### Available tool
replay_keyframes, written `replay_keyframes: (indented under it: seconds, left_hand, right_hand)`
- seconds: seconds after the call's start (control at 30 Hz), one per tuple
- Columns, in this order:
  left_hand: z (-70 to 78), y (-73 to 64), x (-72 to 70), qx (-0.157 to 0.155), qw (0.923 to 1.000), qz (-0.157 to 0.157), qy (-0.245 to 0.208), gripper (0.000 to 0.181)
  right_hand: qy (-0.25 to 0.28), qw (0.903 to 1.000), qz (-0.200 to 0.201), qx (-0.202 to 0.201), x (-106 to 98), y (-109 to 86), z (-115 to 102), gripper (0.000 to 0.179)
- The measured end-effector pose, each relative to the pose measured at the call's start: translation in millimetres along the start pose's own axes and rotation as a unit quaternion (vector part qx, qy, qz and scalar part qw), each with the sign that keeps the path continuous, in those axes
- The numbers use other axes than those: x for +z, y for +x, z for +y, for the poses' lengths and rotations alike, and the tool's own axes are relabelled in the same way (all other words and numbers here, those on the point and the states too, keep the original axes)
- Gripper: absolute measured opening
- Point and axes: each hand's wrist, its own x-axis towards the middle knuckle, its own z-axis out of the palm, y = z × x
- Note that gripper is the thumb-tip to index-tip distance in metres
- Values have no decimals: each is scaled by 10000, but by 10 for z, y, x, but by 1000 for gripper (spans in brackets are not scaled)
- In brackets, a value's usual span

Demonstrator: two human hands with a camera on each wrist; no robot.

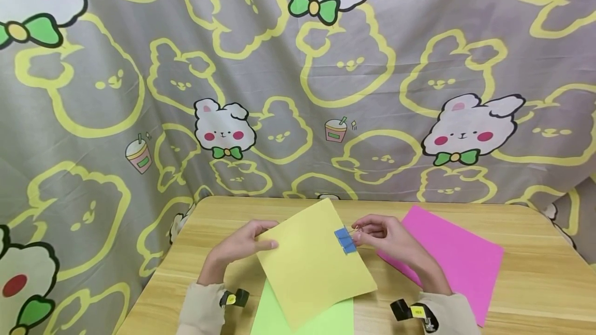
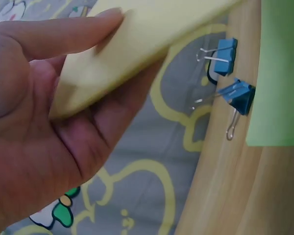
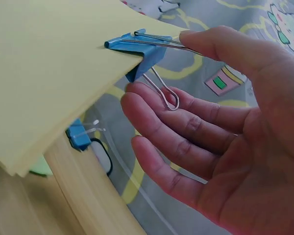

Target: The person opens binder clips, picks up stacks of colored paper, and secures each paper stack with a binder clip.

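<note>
A stack of yellow paper [image 1: 312, 268] is held up at a tilt over the table. My left hand [image 1: 239, 243] grips its left corner, thumb on top and fingers beneath, as the left wrist view shows. On the stack's right edge sits a blue binder clip [image 1: 345, 241] with both wire handles folded out. My right hand [image 1: 393, 237] pinches the clip by these handles. In the right wrist view the thumb lies on the upper handle, while the lower handle [image 3: 172, 100] rests against the fingers. The clip's blue body [image 3: 152, 54] straddles the paper's edge.
Light green paper [image 1: 321, 319] lies on the wooden table [image 1: 209, 211] beneath the yellow stack. To the right lies bright pink paper [image 1: 465, 262]. Two more blue binder clips, one upright [image 2: 226, 56] and one tipped [image 2: 241, 98], are near the table's far edge. A patterned curtain [image 1: 279, 81] hangs behind.
</note>
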Motion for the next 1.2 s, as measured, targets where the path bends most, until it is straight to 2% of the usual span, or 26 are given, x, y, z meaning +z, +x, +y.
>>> replay_keyframes:
  seconds: [0.1, 0.3, 0.47, 0.63, 0.8, 0.97, 1.1, 1.2]
  left_hand:
    - [50, 13, 24, -53, 9998, -213, -20, 30]
    - [99, -6, 63, -281, 9988, -284, 298, 39]
    - [97, 30, 100, -58, 9988, -425, 233, 33]
    - [54, 72, 120, 134, 9985, -522, -78, 28]
    - [30, 67, 103, 139, 9991, -377, -126, 32]
    - [29, 5, 19, 131, 9997, -205, -21, 34]
    - [-8, -130, -123, 127, 9998, 101, -67, 35]
    - [-53, -283, -275, 155, 9989, 322, -291, 40]
  right_hand:
    - [-80, 10000, 38, 23, 55, 10, -32, 45]
    - [-34, 10000, -5, -1, 127, 23, -56, 44]
    - [166, 9998, -40, 54, 189, 41, -68, 43]
    - [29, 9999, -12, -125, 225, 48, -90, 40]
    - [-95, 9994, 34, -320, 246, 64, -89, 43]
    - [104, 9990, -79, -424, 278, 87, -89, 47]
    - [347, 9974, -199, -598, 298, 118, -72, 48]
    - [297, 9976, -99, -625, 331, 155, -24, 46]
